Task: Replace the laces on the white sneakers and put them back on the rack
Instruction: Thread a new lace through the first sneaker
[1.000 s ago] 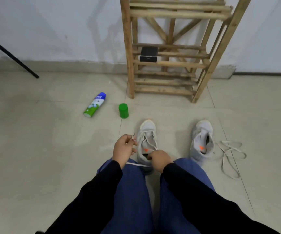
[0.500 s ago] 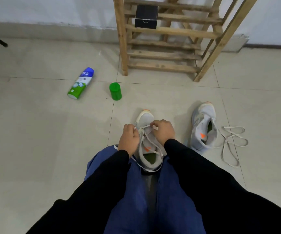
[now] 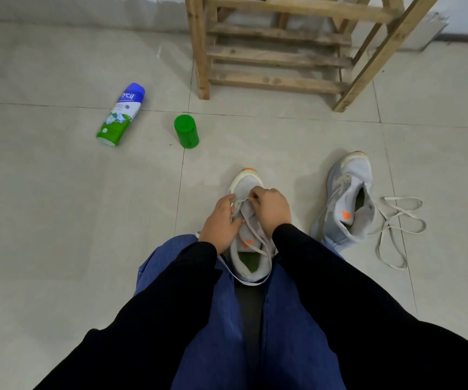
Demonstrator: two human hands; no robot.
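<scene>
A white sneaker [image 3: 245, 181] sits on the floor between the person's knees. The left hand [image 3: 220, 220] and right hand [image 3: 272, 209] both pinch its lace [image 3: 251, 282] near the toe. The other sneaker [image 3: 348, 198] and a loose lace [image 3: 396, 223] lie to the right, in front of the wooden rack [image 3: 275, 56].

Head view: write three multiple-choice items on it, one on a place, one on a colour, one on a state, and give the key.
1. Where is the loose lace?
A. left of the unlaced sneaker
B. right of it
C. inside it

2. What colour is the cap by the can?
A. red
B. black
C. green

3. What are the left hand and right hand doing?
A. pinching the lace on the near sneaker
B. lying open and idle
C. holding the cap

Key:
1 B: it sprawls past that sneaker's right side.
2 C: the cap is plain green.
3 A: the fingers of both hands curl on the lace near the toe.
</scene>
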